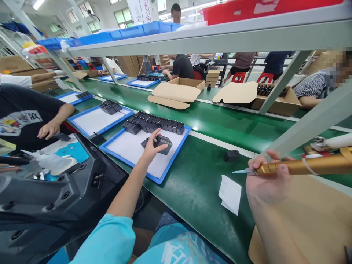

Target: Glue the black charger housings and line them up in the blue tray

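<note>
My left hand [150, 149] is over a blue-rimmed tray [159, 180] lined with white. Its thumb and fingers close round a small black box [166, 146], partly covered by the hand. Behind it on the same tray, several similar black boxes [154, 123] stand in rows. My right hand [271, 176] grips a gold-coloured glue dispenser [308, 165] with a pale blue tapered nozzle [239, 171] pointing left. Just beyond that nozzle, a single black box [231, 156] rests on the green bench.
A folded white paper [230, 194] lies on the green bench [192, 190], left of brown cardboard [310, 212]. A dark machine [63, 194] stands at lower left, near a co-worker's hand [49, 129]. A shelf [192, 42] crosses overhead; a slanting post [310, 110] rises at right.
</note>
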### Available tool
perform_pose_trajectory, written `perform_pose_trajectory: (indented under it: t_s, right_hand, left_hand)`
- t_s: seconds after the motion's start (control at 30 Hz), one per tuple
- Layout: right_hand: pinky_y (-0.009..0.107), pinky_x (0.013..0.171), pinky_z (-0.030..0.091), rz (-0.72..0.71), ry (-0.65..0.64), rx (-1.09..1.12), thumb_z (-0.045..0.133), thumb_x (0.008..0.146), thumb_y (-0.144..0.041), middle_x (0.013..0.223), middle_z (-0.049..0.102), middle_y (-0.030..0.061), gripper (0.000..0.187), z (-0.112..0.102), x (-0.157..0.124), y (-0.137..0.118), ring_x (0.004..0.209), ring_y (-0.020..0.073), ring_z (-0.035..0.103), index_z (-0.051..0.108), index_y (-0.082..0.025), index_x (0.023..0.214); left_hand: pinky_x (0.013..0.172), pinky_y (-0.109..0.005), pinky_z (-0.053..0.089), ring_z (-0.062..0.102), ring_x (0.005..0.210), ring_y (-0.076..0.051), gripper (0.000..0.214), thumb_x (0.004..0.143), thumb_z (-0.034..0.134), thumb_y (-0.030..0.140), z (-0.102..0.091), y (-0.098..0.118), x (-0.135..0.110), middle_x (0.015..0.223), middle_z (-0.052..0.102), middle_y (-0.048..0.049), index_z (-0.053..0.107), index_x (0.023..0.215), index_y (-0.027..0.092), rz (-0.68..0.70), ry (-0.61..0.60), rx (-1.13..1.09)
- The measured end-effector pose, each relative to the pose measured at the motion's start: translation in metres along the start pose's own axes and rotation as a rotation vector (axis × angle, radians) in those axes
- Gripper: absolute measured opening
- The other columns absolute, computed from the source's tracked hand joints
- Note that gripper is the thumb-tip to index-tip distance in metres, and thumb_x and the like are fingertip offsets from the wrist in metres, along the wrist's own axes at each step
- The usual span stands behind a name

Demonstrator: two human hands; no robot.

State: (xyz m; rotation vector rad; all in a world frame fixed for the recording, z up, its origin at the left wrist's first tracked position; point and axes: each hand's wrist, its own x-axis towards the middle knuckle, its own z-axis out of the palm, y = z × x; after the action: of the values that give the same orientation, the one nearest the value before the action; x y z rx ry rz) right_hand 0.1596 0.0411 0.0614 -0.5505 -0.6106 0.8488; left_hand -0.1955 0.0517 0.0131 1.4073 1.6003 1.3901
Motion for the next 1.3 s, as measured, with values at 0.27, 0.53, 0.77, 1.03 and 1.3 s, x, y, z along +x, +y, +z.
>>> perform_pose_trajectory:
  t_s: [0.27,0.53,0.77,1.03,1.3]
  right_hand:
    - [0.026,0.041,0.032,-0.042,-0.02,-0.065,0.06,0.061,-0.034,0.078,0.056,-0.003,0.021,-0.002,0.008,0.0,0.041,0.0089,0.049,0.052,-0.021,0.076]
    - [0.028,0.037,0.031,-0.031,-0.048,-0.071,0.062,0.06,-0.038,0.074,0.057,-0.0022,0.027,-0.003,0.009,0.002,0.039,0.0098,0.049,0.056,-0.021,0.08]
    - [0.028,0.037,0.029,-0.031,-0.059,-0.062,0.058,0.062,-0.036,0.071,0.059,-0.0023,0.022,-0.004,0.009,0.001,0.039,0.0112,0.047,0.058,-0.022,0.079]
    - [0.027,0.036,0.028,-0.023,-0.057,-0.076,0.058,0.061,-0.038,0.067,0.06,-0.0038,0.021,-0.004,0.009,0.002,0.038,0.0113,0.045,0.058,-0.024,0.077]
    - [0.026,0.035,0.029,-0.018,-0.052,-0.058,0.057,0.061,-0.035,0.065,0.06,-0.0033,0.02,-0.001,0.009,0.001,0.037,0.0115,0.045,0.058,-0.023,0.077]
  left_hand:
    - [0.11,-0.055,0.035,0.041,0.138,-0.035,0.091,0.07,0.051,0.076,0.042,0.046,-0.045,0.13,0.06,-0.0133,0.041,0.144,0.024,-0.006,-0.135,-0.861]
    - [0.109,-0.057,0.035,0.036,0.14,-0.037,0.093,0.067,0.046,0.084,0.061,0.053,-0.054,0.129,0.061,-0.0119,0.045,0.14,0.027,-0.025,-0.167,-0.892]
    - [0.107,-0.056,0.037,0.037,0.14,-0.037,0.097,0.065,0.048,0.084,0.058,0.049,-0.056,0.13,0.059,-0.0123,0.038,0.144,0.028,-0.016,-0.181,-0.898]
    - [0.104,-0.056,0.039,0.046,0.132,-0.038,0.102,0.06,0.054,0.083,0.054,0.05,-0.058,0.13,0.059,-0.0116,0.035,0.144,0.03,-0.015,-0.193,-0.9]
    - [0.102,-0.048,0.042,0.056,0.118,-0.035,0.079,0.063,0.077,0.051,0.031,0.043,-0.026,0.126,0.058,-0.0109,0.051,0.133,0.026,-0.065,-0.217,-0.477]
